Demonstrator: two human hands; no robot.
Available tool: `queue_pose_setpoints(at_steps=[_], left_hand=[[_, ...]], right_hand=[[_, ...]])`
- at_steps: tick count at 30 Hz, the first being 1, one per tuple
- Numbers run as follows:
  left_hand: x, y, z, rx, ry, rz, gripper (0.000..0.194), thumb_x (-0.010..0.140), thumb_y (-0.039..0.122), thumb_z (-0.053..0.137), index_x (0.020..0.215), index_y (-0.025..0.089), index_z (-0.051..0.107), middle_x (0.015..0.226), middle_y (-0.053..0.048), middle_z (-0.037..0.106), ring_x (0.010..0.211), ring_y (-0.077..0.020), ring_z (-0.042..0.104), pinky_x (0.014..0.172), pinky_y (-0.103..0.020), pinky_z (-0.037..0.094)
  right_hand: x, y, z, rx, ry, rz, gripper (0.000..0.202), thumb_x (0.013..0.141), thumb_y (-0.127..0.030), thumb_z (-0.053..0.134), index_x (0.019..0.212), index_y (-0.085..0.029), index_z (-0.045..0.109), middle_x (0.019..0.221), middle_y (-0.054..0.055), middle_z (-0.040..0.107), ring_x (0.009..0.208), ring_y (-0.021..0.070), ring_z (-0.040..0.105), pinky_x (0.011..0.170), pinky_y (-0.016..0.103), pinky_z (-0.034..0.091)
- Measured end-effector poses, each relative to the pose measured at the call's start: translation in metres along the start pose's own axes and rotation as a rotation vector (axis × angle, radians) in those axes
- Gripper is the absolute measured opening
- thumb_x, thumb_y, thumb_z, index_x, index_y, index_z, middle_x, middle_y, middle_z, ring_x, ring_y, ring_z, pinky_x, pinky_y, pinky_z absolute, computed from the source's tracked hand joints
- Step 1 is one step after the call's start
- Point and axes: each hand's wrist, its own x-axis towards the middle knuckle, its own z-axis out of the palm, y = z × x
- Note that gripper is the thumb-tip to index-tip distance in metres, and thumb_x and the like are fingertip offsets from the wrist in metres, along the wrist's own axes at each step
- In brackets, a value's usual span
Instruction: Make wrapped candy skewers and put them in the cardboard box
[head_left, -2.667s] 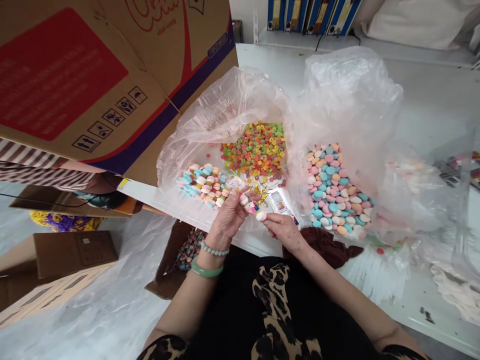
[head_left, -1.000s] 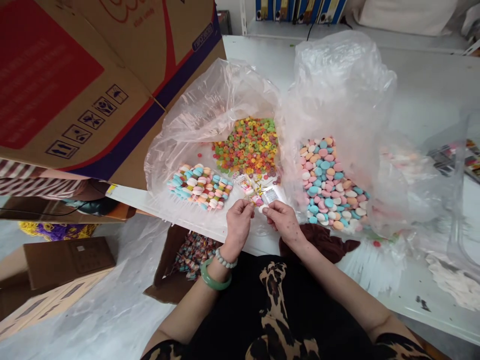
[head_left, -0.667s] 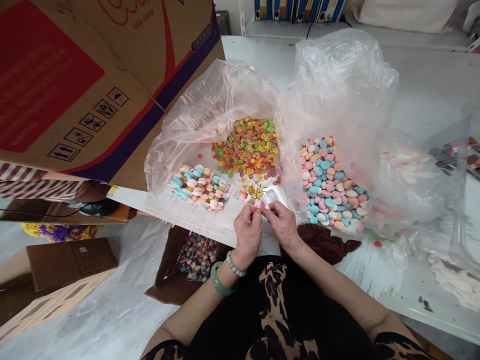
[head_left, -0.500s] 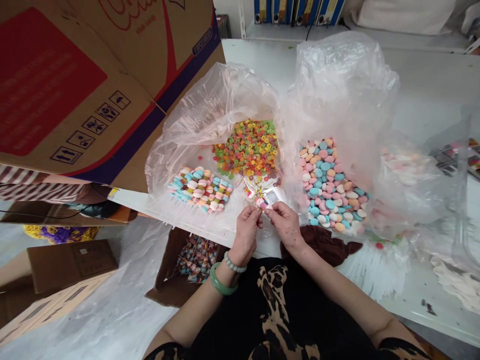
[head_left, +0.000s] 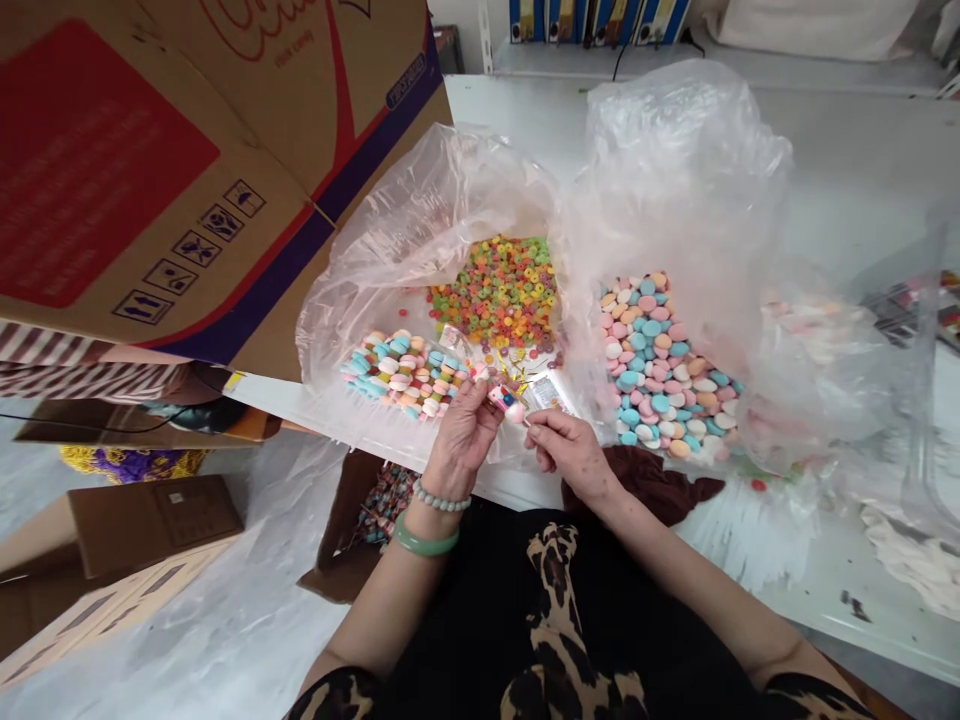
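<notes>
My left hand [head_left: 466,432] is closed around a small wrapped candy [head_left: 504,400], pink with a dark and blue print on its wrapper. A pale pink ball end of the candy points toward my right hand [head_left: 568,448]. That hand pinches the thin stick coming from this end. Behind the fingers lie gold twist ties [head_left: 516,376] and white printed wrappers [head_left: 552,391]. To the left, candy skewers [head_left: 405,374] of pastel pieces with green rings between them are laid in rows. Small ring gummies [head_left: 496,292] are heaped just beyond.
Pastel oval candies [head_left: 660,370] fill a clear plastic bag [head_left: 682,170] on the right. A brown cloth [head_left: 645,488] and white sticks [head_left: 750,535] lie near the table edge. A large carton [head_left: 225,150] stands at left. An open box [head_left: 337,560] below holds wrapped candies.
My left hand has moved left and slightly up with the candy, turning more palm-up. My hands are farther apart, and more of the candy shows between them.
</notes>
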Motion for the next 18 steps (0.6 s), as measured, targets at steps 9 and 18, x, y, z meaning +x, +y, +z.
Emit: queue_pose_setpoints(at_steps=[9, 18], left_hand=[[-0.009, -0.013, 0.014, 0.023, -0.044, 0.026, 0.017, 0.076, 0.021, 0.076, 0.087, 0.019, 0.065, 0.080, 0.001, 0.068, 0.075, -0.0110, 0.066, 0.071, -0.021, 0.053], [-0.012, -0.020, 0.004, 0.135, 0.008, -0.010, 0.028, 0.077, 0.034, 0.075, 0.064, 0.017, 0.059, 0.060, 0.002, 0.059, 0.068, -0.0141, 0.064, 0.079, -0.031, 0.052]], right_hand=[[0.009, 0.003, 0.006, 0.204, 0.107, 0.012, 0.019, 0.073, -0.039, 0.062, 0.068, -0.020, 0.060, 0.047, -0.007, 0.039, 0.044, 0.0085, 0.032, 0.045, 0.024, 0.025], [0.008, 0.013, 0.003, 0.160, -0.001, -0.023, 0.026, 0.078, -0.047, 0.060, 0.073, -0.021, 0.061, 0.050, -0.007, 0.038, 0.047, 0.0085, 0.031, 0.047, 0.024, 0.026]])
